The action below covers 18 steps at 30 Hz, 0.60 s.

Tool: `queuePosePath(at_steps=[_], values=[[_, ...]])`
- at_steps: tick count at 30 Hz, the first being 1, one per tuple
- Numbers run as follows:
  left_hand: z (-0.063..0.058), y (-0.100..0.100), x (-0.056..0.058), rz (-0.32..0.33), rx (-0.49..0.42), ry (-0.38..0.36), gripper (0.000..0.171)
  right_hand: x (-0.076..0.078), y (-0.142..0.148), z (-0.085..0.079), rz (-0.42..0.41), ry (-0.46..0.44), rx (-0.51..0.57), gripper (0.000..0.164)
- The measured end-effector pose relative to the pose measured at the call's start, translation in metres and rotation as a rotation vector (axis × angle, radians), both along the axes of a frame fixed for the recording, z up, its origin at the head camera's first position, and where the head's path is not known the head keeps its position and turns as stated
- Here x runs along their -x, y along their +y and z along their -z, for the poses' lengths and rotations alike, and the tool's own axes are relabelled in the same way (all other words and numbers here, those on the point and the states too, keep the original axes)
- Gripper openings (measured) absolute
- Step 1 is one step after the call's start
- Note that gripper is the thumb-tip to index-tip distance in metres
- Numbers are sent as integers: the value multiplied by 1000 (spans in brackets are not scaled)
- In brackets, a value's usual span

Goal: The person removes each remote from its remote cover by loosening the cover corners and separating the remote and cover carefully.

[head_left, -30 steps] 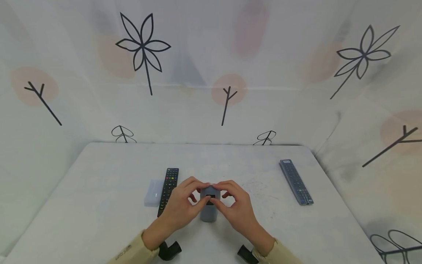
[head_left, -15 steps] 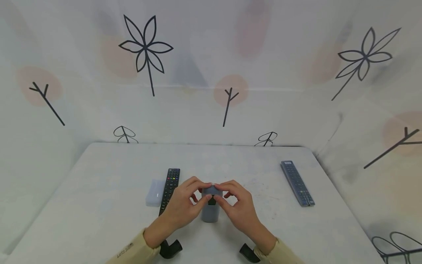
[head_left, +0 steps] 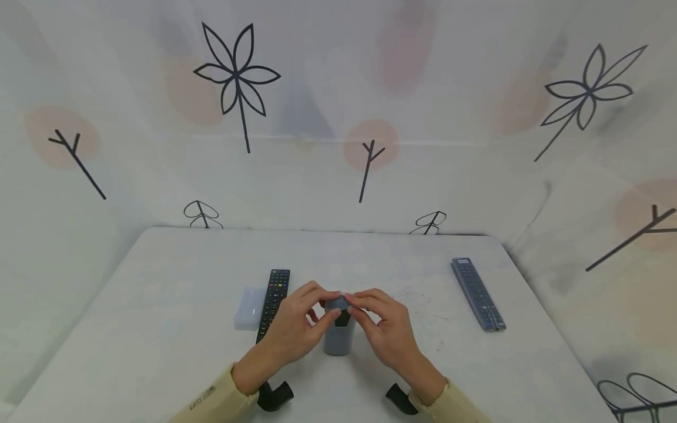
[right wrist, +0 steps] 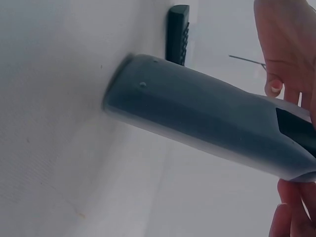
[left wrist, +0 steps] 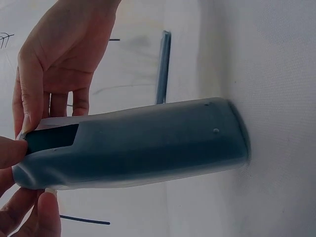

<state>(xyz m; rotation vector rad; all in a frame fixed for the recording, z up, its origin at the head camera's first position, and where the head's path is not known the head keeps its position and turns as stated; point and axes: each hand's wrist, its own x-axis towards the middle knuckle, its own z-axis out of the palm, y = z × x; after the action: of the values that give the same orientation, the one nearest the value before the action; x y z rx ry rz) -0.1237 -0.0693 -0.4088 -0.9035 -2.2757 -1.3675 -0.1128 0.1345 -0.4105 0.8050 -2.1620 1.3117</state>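
Note:
A grey-blue, soft-looking sleeve (head_left: 338,341) stands upright on the white table in front of me. A rectangular cutout near its upper end shows something dark (left wrist: 52,138) inside; its kind is hidden. My left hand (head_left: 296,326) pinches the top rim from the left, index finger at the top and thumb by the cutout's edge. My right hand (head_left: 388,329) pinches the same end from the right, the two index fingertips nearly meeting. In the right wrist view, the sleeve's lower end (right wrist: 133,84) rests against the tabletop, with small bumps on its surface.
A black remote control (head_left: 275,296) lies just left of my left hand, beside a pale translucent case (head_left: 248,308). Farther right lies a blue-grey remote control (head_left: 478,294). Patterned white cloth (head_left: 307,182) hangs behind the table (head_left: 185,264).
My right thumb has shifted slightly to the right, and more of the dark area in the cutout shows. The sleeve still stands upright. The head view has moved a little.

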Motion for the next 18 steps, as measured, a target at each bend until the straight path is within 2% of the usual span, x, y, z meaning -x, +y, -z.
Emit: queuePosePath(at_steps=[9, 18], values=[[0, 0, 0, -6, 4, -8, 25, 2, 2, -5, -22, -13, -14, 28], [1, 2, 0, 9, 7, -2, 24, 5, 5, -8, 13, 54, -56, 27]])
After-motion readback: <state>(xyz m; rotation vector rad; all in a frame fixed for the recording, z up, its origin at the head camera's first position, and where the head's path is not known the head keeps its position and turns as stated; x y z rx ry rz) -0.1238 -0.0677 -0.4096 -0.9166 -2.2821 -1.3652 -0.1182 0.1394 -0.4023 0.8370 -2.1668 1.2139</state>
